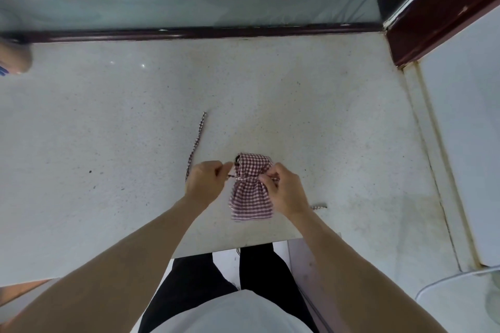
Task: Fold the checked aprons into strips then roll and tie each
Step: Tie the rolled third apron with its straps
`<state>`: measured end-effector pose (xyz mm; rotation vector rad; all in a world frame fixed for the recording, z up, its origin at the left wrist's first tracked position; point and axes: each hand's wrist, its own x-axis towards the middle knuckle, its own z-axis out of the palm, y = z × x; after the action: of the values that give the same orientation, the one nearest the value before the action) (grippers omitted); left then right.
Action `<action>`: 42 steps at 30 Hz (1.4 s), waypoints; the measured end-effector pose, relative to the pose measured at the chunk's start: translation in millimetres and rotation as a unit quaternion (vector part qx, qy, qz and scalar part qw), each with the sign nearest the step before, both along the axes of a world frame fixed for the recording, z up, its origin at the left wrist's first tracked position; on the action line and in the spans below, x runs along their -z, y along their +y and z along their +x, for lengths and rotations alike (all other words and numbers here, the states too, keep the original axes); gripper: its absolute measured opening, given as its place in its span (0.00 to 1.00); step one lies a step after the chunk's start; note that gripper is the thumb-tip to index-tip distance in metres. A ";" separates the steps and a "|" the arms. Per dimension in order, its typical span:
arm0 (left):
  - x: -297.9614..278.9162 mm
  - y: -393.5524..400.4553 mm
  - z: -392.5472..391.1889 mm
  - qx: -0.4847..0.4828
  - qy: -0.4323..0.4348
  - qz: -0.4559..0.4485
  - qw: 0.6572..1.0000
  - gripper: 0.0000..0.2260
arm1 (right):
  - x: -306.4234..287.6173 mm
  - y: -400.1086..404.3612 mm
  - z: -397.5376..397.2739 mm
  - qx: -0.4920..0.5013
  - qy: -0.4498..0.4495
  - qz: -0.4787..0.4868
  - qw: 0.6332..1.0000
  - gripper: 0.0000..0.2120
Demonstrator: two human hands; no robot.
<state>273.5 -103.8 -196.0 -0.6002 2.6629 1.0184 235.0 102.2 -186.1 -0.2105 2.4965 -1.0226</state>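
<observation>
A red-and-white checked apron (251, 194) lies rolled into a short bundle on the pale stone counter (108, 130), near its front edge. A thin checked tie cinches the bundle across its middle. My left hand (207, 178) pinches the tie on the bundle's left side. My right hand (281, 186) pinches the tie on the right side, and its fingers cover the bundle's right edge. One loose tie end (197, 143) runs away from my left hand toward the back of the counter. Another tie end (319, 207) pokes out past my right wrist.
A dark red frame (189, 32) with patterned glass above it bounds the counter at the back. A dark red post (433, 16) and a white surface (465, 143) stand at the right. A tan object (13, 58) sits at the far left. The counter's front edge steps back near my legs.
</observation>
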 end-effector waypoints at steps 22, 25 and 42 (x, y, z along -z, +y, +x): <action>-17.8 66.4 8.5 0.035 -0.044 0.219 0.974 0.15 | -8.5 -6.3 9.9 0.006 -0.072 0.160 0.985 0.18; -16.0 62.5 8.9 0.026 -0.042 0.268 0.962 0.13 | -13.0 -0.2 11.8 -0.035 -0.060 0.134 0.989 0.17; -44.7 62.9 -2.5 0.161 -0.221 0.297 0.915 0.14 | -75.6 2.6 -16.0 -0.272 -0.005 0.158 0.949 0.08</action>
<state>271.0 -41.0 -151.3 -0.2113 1.8420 1.3123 219.1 104.8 -110.4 -0.7391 2.3419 -0.3919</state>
